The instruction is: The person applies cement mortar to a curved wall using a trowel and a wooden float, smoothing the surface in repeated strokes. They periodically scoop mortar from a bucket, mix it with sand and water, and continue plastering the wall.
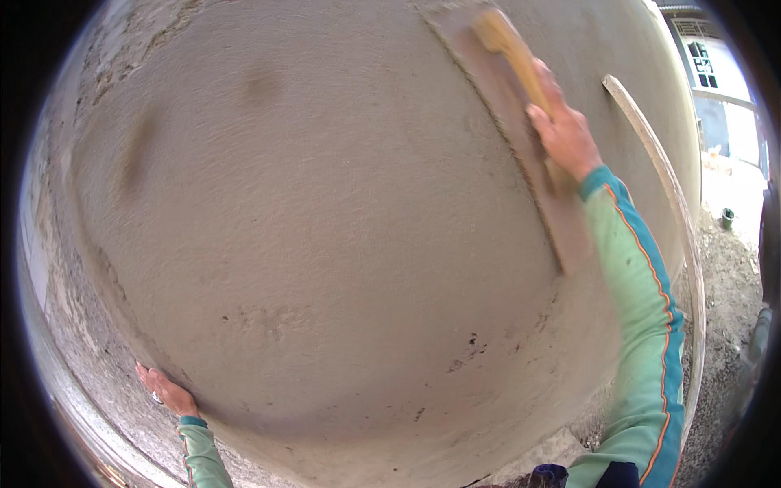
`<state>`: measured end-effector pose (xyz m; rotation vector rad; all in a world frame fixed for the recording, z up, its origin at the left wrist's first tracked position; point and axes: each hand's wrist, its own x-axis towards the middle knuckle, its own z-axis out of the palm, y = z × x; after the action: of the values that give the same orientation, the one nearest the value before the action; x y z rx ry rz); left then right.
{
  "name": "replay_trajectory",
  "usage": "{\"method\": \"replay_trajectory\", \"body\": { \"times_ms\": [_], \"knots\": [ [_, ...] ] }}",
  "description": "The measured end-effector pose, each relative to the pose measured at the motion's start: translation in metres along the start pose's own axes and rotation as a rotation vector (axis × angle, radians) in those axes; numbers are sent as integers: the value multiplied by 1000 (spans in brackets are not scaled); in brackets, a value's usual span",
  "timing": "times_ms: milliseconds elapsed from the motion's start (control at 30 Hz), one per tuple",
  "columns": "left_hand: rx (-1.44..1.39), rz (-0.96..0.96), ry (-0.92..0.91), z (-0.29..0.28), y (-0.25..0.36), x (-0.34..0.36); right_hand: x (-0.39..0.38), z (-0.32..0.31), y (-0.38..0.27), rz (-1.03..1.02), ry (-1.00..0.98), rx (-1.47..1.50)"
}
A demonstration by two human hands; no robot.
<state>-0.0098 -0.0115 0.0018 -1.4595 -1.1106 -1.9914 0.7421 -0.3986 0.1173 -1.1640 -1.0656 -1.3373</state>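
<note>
A long plasterer's float (565,236) lies tilted against the grey wet plaster (325,203) of the wall, at the upper right. My right hand (565,134) is wrapped round its yellowish wooden handle (508,45), and both are slightly smeared by motion. Low on the left, my left hand (168,394) rests with its fingers stretched out along the rougher strip beside the plaster's edge. It holds nothing, and a ring shows on one finger. The plaster looks mostly smooth, with small dark pits at lower centre and two darker patches at upper left.
A long pale wooden batten (671,179) stands at the right, just beyond my right forearm. Behind it are gravelly ground (728,276), a small dark bucket (727,218) and a building with a barred window (702,63). Rough, crumbly wall surface (134,57) borders the plaster at upper left.
</note>
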Motion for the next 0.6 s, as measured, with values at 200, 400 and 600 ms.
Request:
{"method": "replay_trajectory", "body": {
  "times_ms": [200, 400, 600],
  "knots": [
    [-52, -11, -3, 30, 0, -16, 129, -13, 4, 304, -24, -160],
    [-109, 33, 33, 4, -21, 0, -52, -4, -50, -91, -145, 75],
    [-55, 27, 39, 20, 0, -14, -55, -45, 57, 541, -11, -156]
  ]
}}
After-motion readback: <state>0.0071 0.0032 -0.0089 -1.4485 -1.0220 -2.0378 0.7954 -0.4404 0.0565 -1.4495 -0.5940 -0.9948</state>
